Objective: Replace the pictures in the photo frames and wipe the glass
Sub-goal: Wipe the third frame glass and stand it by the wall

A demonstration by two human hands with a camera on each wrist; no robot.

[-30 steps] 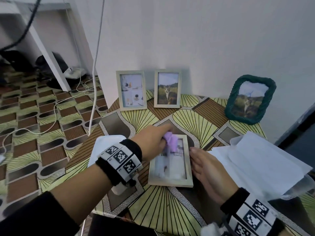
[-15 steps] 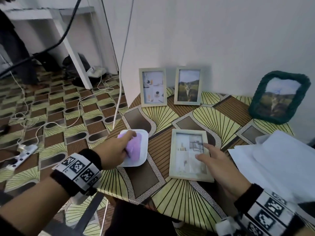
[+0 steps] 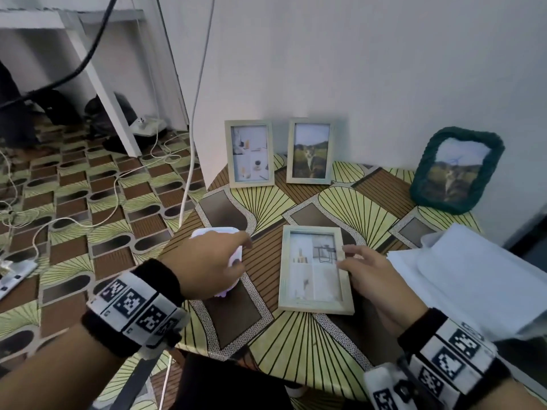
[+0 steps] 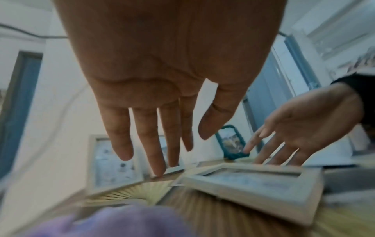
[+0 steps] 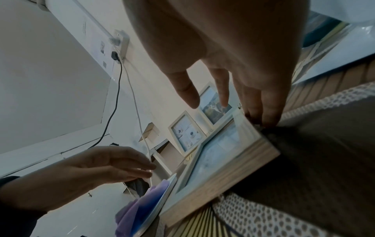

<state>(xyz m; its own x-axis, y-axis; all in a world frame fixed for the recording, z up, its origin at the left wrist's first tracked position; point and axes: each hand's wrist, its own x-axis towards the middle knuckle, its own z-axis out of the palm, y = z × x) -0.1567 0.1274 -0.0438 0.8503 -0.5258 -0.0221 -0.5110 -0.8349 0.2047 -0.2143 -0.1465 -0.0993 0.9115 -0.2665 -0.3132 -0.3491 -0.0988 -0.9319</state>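
A light wooden photo frame [image 3: 315,269] lies flat on the patterned table, picture up. My right hand [image 3: 344,257] is at its right edge: the outer fingertips [image 5: 270,118] touch the frame's side while thumb and forefinger hover over the glass, all fairly straight. My left hand [image 3: 241,251] hovers over a white tray [image 3: 213,230] to the left of the frame, fingers [image 4: 154,144] straight and holding nothing. The purple cloth [image 4: 113,221] lies on that tray under the palm, mostly hidden in the head view.
Two wooden frames [image 3: 249,154] [image 3: 310,151] and a green woven frame [image 3: 455,170] lean against the back wall. White sheets [image 3: 473,276] lie at the table's right. A white cable [image 3: 189,173] hangs past the table's left corner, and more cables cover the floor.
My left hand carried the purple cloth off the flat frame's glass to the white tray and let go of it. The right hand stays at the frame's right edge.
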